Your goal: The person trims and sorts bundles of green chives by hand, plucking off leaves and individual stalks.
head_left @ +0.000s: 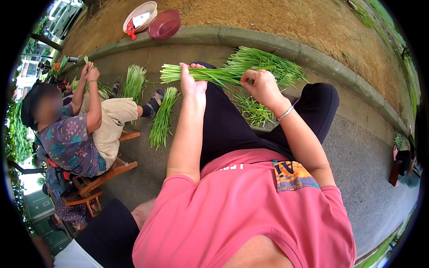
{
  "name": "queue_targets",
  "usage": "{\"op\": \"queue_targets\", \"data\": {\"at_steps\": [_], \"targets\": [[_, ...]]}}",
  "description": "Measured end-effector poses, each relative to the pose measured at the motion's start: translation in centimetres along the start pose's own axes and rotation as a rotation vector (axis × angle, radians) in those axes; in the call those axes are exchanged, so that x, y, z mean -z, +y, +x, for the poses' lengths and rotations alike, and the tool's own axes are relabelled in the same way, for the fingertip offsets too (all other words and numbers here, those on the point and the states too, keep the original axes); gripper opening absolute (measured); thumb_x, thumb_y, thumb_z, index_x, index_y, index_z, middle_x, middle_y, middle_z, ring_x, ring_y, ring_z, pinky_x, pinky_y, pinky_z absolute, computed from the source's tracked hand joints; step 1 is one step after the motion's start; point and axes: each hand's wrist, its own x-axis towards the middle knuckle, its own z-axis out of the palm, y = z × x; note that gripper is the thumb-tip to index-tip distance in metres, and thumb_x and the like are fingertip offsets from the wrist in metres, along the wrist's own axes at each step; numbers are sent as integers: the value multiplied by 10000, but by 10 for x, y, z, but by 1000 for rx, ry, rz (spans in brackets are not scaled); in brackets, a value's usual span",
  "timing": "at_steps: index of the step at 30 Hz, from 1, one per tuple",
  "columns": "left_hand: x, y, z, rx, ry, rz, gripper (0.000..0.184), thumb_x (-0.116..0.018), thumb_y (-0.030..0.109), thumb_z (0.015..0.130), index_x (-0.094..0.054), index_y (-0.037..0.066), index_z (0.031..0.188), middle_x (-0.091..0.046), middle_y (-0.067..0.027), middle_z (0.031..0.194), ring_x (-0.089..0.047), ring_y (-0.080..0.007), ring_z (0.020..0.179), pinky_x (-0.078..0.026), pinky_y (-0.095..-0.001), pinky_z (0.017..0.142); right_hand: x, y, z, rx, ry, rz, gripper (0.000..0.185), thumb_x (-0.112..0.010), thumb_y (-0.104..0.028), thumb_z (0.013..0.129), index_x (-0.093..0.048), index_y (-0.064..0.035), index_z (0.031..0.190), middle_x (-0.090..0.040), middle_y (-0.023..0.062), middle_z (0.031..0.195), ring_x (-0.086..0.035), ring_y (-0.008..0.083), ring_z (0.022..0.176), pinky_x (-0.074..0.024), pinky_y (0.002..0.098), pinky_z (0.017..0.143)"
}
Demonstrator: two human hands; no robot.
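Note:
A bundle of garlic chives [219, 74] lies across my left hand [193, 81], its pale cut ends sticking out to the left. The fingers of that hand are wrapped around the stalks, partly hidden behind them. My right hand [262, 88], with a bracelet at the wrist, is beside the leafy end. Its thumb and fingertips are pinched together; whatever is between them is too small to make out. Beyond my knees a larger heap of garlic chives [283, 70] rests on the ground. A looser pile of green pieces [255, 111] lies between my legs.
To the left, a person [73, 129] on a wooden folding stool [109, 172] handles some stalks. More chive piles [163, 119] [134, 82] lie between us. A concrete curb [201, 35] runs behind, with a maroon basin [164, 24] and a pale basin [137, 13] beyond.

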Motion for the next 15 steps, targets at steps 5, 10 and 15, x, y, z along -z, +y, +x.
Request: {"op": "queue_targets", "data": {"at_steps": [5,10,15], "targets": [[1,-1,-7,-19,-80,16,287,-511,364,858,-419,100,793,-484,-16,677,-493,-165,638,-466,-337,626,-10,2,-3,-504,-148,553,99,-599,-70,691,-630,-22,771,-619,120,651,-612,230,593,-483,307,578],[0,-2,-6,-21,-64,20,293,-487,369,871,-422,101,772,-483,-15,676,-491,-164,633,-462,-337,627,-16,-8,-1,-486,-222,376,105,-621,-94,696,-637,-26,775,-621,125,665,-612,247,611,-482,320,591],[0,-2,-10,-8,-103,34,296,-474,371,872,-424,103,757,-475,-13,661,-479,-164,627,-452,-343,637,-24,-7,-5,-359,-163,236,105,-625,-117,709,-629,-17,739,-614,138,682,-596,284,617,-474,336,589]]}}
